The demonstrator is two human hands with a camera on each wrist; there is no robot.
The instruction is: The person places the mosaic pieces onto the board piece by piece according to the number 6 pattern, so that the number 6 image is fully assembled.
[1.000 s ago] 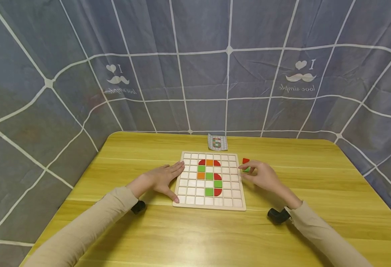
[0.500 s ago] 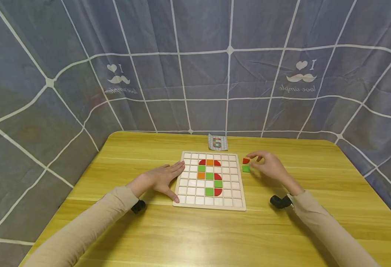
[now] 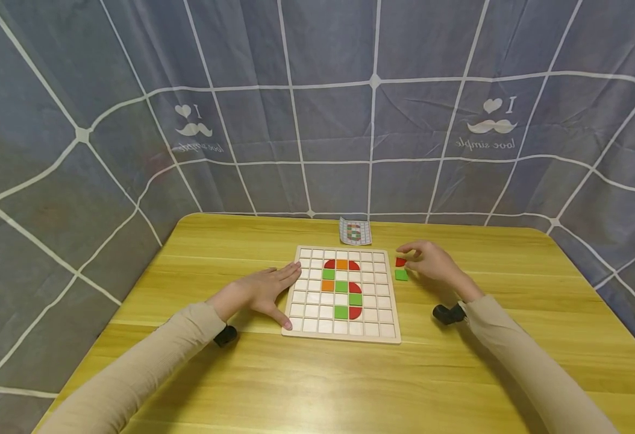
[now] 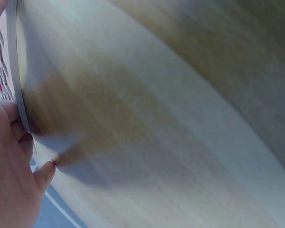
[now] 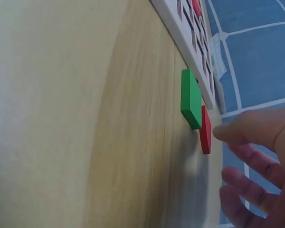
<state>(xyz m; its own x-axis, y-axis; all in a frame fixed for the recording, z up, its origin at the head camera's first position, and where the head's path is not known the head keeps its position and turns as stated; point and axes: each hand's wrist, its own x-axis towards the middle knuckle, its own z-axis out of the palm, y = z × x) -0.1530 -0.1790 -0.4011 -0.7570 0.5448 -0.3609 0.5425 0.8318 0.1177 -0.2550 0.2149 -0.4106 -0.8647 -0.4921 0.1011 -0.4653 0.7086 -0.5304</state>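
Spread fingers of my left hand [image 3: 263, 293] rest along the left edge of a pale wooden grid board [image 3: 311, 325]. Red, orange and green tiles sit in the board's cells and form a digit-like figure. To the right of the board lie a red rounded-corner tile [image 3: 400, 263] and, nearer me, a green square tile [image 3: 401, 275]. My right hand [image 3: 430, 263] hovers at the red tile, thumb and index finger apart and loosely bent. In the right wrist view the thumb points at the red tile [image 5: 205, 133], just past the green tile [image 5: 190, 99].
Behind the board lies a small printed pattern card [image 3: 355, 232] showing a similar coloured figure. Black wrist devices [image 3: 449, 314] hang under both sleeves. A grey-blue curtain [image 3: 328, 120] with white lines stands along the far edge of the yellow wooden table [image 3: 317, 386].
My right hand has moved away from the board's right edge, back past the green tile and over to the red tile, uncovering the green one. My left hand has stayed put.
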